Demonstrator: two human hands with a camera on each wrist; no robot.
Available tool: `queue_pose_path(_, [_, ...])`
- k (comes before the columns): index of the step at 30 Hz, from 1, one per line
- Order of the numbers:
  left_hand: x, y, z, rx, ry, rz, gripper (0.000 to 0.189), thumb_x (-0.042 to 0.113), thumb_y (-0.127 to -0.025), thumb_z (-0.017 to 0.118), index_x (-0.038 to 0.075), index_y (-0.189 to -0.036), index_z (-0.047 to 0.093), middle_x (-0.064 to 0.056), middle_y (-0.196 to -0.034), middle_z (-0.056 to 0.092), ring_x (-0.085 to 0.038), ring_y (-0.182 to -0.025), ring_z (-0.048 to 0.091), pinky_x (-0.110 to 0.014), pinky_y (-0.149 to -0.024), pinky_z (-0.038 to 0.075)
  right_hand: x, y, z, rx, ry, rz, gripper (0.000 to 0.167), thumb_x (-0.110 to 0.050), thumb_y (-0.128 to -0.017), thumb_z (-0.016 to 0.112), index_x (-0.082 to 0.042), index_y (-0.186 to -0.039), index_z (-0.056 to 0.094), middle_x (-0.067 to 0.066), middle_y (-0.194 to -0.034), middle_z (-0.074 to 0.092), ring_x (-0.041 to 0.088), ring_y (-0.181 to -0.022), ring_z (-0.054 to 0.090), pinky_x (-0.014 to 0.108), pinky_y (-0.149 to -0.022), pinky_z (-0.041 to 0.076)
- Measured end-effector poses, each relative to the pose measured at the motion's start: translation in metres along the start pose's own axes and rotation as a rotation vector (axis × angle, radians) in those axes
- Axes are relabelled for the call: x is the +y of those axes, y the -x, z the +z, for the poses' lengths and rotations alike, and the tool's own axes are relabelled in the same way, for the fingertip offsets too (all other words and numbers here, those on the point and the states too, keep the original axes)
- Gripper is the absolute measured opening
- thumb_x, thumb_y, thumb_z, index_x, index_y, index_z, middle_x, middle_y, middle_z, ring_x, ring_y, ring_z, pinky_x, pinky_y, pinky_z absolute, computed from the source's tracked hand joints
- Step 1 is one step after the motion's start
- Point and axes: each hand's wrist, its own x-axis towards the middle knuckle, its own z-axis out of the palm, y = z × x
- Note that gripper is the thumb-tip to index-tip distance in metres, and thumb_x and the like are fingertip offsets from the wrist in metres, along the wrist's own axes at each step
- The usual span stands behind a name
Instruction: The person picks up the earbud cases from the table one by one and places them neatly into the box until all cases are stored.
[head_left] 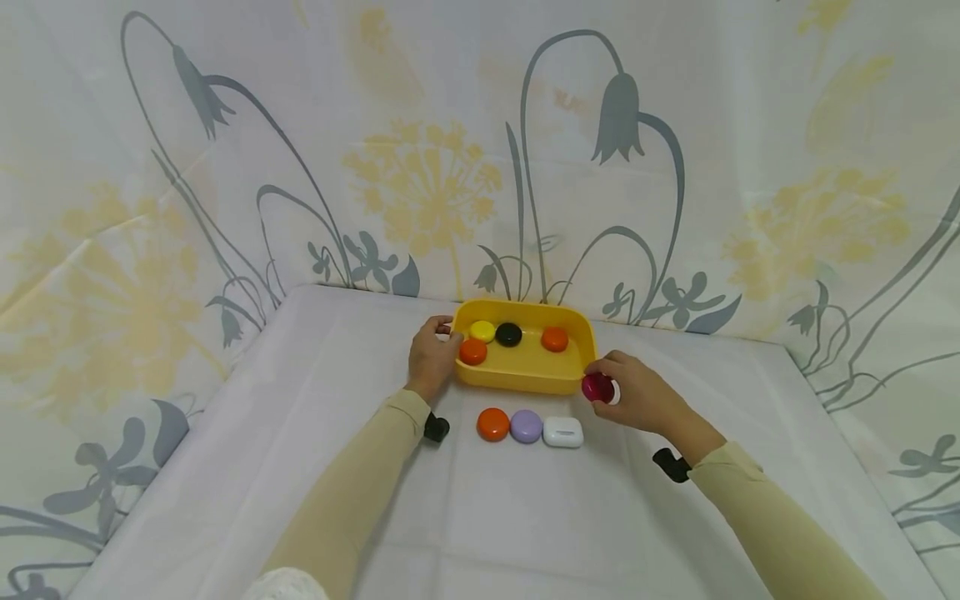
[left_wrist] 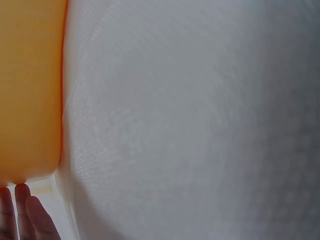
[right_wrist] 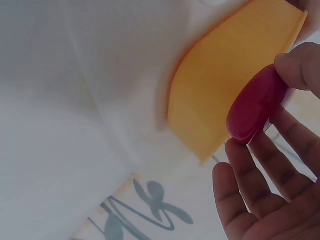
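A yellow tray point(head_left: 525, 382) stands toward the back of the table. My left hand point(head_left: 432, 358) grips its left end, with the thumb at the rim; in the left wrist view the fingertips point(left_wrist: 22, 192) touch its outer wall. Between thumb and fingers my right hand point(head_left: 637, 393) pinches a glossy magenta round case point(right_wrist: 257, 105), held tilted beside the tray's near right corner. Inside the tray lie a yellow disc point(head_left: 482, 332), a black disc point(head_left: 508, 335) and two orange discs, one on the left point(head_left: 473, 352) and one on the right point(head_left: 555, 339).
In front of the tray, an orange disc point(head_left: 493, 424), a lavender disc point(head_left: 527, 426) and a white earbud case point(head_left: 563, 432) lie in a row. Behind the white-covered table point(head_left: 510, 517) hangs a flower-patterned cloth point(head_left: 465, 100).
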Motion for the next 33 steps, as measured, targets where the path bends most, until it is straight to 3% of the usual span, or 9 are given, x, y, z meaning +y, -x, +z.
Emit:
queue_pose_path(24, [0.000, 0.000, 0.000, 0.007, -0.018, 0.014, 0.036, 0.025, -0.087, 0.057, 0.014, -0.121, 0.059, -0.005, -0.108, 0.061, -0.021, -0.087, 0.054, -0.029, -0.076, 0.049, 0.003, 0.017, 0.016, -0.231, -0.052, 0.125, 0.043, -0.020, -0.073, 0.081, -0.014, -0.112, 0.065, 0.001, -0.105, 0.060, 0.018, -0.097, 0.056, 0.036, -0.080, 0.057])
queue_pose_path(33, [-0.002, -0.001, 0.001, 0.012, -0.018, 0.018, 0.036, 0.026, -0.086, 0.057, 0.014, -0.121, 0.060, -0.005, -0.108, 0.061, -0.021, -0.087, 0.054, -0.028, -0.074, 0.049, 0.004, 0.017, 0.022, -0.267, -0.066, 0.119, 0.041, -0.020, -0.073, 0.081, -0.016, -0.110, 0.065, -0.001, -0.103, 0.060, 0.016, -0.094, 0.055, 0.034, -0.081, 0.056])
